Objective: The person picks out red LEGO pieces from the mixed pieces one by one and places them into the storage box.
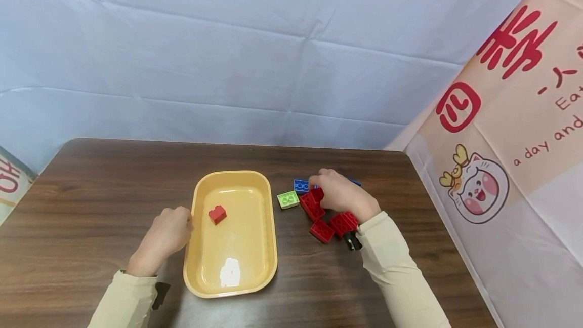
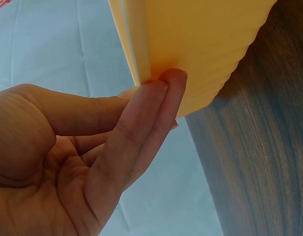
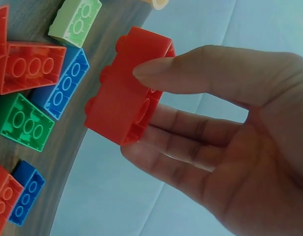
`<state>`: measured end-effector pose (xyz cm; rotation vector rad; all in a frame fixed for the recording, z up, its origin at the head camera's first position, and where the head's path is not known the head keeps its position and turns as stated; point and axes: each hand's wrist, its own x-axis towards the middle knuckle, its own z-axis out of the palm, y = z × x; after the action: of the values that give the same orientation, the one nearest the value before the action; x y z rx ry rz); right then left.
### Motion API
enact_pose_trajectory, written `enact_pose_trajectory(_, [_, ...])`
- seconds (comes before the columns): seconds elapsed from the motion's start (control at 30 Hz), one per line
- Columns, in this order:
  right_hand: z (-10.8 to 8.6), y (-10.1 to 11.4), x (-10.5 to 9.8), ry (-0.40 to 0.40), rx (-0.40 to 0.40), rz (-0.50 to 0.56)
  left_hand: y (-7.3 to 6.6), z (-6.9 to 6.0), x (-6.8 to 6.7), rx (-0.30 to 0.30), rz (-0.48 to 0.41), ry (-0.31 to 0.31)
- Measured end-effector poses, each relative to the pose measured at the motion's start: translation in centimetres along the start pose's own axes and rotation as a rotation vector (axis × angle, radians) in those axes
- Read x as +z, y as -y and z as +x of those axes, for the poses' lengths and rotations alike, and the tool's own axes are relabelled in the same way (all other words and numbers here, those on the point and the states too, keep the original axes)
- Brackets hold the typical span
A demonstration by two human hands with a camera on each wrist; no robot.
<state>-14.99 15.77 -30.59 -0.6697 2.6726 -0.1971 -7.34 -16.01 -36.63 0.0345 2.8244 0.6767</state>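
On the left, my left hand [image 1: 167, 234] is at the near-left rim of a yellow tray [image 1: 268, 247]. In the left wrist view, its thumb and fingers pinch that rim. One red toy brick [image 1: 217, 214] lies inside the tray. My right hand [image 1: 343, 194] is over a group of bricks to the right of the tray. Between thumb and fingers it holds a red building brick [image 3: 117, 88], raised off the table with the studs turned away from the palm, as the right wrist view shows.
Around the right hand lie a light green brick [image 1: 288, 199], a blue brick [image 1: 301, 186] and several red bricks [image 1: 322, 231]. A green brick [image 3: 23, 122] and another blue brick [image 3: 28, 189] appear in the right wrist view. A pale cloth wall [image 1: 205, 65] stands behind the wooden table [image 1: 114, 181].
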Motion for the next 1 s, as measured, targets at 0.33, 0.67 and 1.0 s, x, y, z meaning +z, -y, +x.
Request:
enact_pose_trajectory(0.33, [0.0, 0.6, -1.0, -0.033, -0.027, -0.026, -0.1, 0.0, -0.1, -0.008, 0.006, 0.011])
enact_pose_trajectory(0.67, [0.6, 1.9, -1.4, -0.031, -0.043, -0.039, -0.1, 0.0, 0.0, -0.007, 0.007, 0.004])
enact_pose_trajectory(1.0, [1.5, 4.0, -1.0, -0.011, -0.107, -0.053, 0.0, 0.1, 0.0, -0.006, 0.006, -0.002])
